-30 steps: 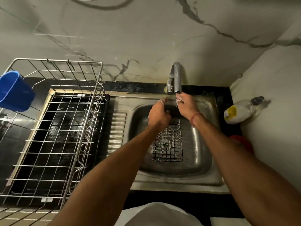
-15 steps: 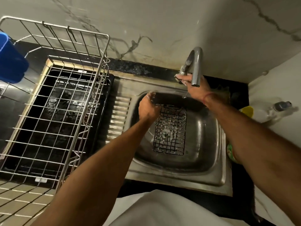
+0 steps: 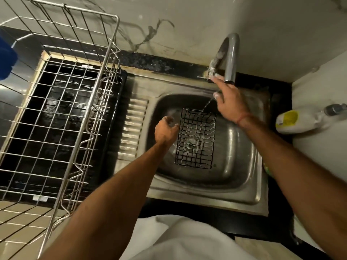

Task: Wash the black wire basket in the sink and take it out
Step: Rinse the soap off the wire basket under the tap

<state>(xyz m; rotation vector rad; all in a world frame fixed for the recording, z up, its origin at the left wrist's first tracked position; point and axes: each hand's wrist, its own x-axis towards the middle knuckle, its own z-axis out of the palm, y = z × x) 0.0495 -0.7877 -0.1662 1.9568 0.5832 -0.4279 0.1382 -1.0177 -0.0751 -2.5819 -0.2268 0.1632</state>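
The black wire basket [image 3: 195,139] lies soapy in the steel sink [image 3: 236,166], a thin stream of water falling on its far end. My left hand [image 3: 165,131] hovers over the bowl just left of the basket, fingers loosely curled, holding nothing. My right hand [image 3: 228,99] stretches toward the tap [image 3: 230,57], its straight fingers touching the tap's small lever at the base. Soap suds cling to the fingertips of both hands.
A large steel dish rack [image 3: 62,117] stands on the counter to the left over a black tray. A blue cup [image 3: 5,61] hangs at its far left edge. A plastic bottle [image 3: 300,119] lies on the counter to the right.
The view has tilted down and left. My left hand drew back from the basket's far end to its left side. My right hand stays at the tap's lever, and water runs.
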